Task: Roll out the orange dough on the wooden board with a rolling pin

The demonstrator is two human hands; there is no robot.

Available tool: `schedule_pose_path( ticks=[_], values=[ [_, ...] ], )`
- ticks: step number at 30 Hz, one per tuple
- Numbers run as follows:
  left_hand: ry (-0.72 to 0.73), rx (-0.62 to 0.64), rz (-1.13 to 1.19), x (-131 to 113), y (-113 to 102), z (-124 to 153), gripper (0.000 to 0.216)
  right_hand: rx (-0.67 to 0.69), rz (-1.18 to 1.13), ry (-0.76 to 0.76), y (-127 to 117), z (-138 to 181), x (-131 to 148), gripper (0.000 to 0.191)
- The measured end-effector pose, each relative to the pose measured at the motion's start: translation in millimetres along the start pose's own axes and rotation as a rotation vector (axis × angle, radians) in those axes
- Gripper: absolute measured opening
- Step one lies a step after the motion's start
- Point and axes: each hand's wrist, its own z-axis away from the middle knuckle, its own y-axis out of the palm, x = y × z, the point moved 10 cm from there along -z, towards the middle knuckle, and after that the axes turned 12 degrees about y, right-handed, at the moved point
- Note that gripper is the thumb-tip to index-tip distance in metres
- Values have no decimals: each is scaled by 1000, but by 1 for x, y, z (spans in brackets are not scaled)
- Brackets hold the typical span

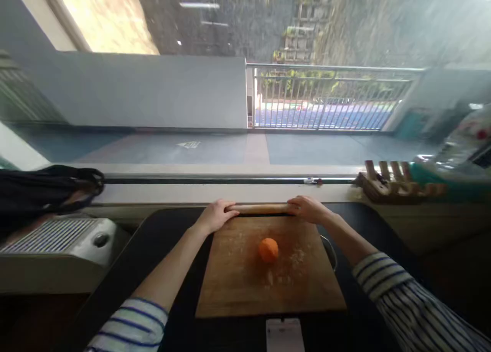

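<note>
the wooden cutting board (238, 290) lies open all around the orange dough ball (268, 250) at its middle. the rolling pin (261, 208) bars its far edge, close to the window sill (172, 193). a white appliance (57, 244) hems the desk (153, 239) on the left, a wooden rack (387, 185) at the far right.

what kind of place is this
Probably a home kitchen counter by a window: a floured wooden board bearing an orange ball, a rolling pin held by the left hand and right hand, a railing outside the glass.
</note>
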Motion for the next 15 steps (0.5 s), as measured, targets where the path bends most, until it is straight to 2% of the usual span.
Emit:
schedule_pose_path(
  ticks=[8, 15],
  values=[
    [169, 53, -118, -23, -1, -5, 29, 8, -12, 13, 0, 0, -3, 40],
    [183, 93, -248, -34, -5, -4, 25, 0, -35, 12, -4, 2, -5, 46]
  ],
)
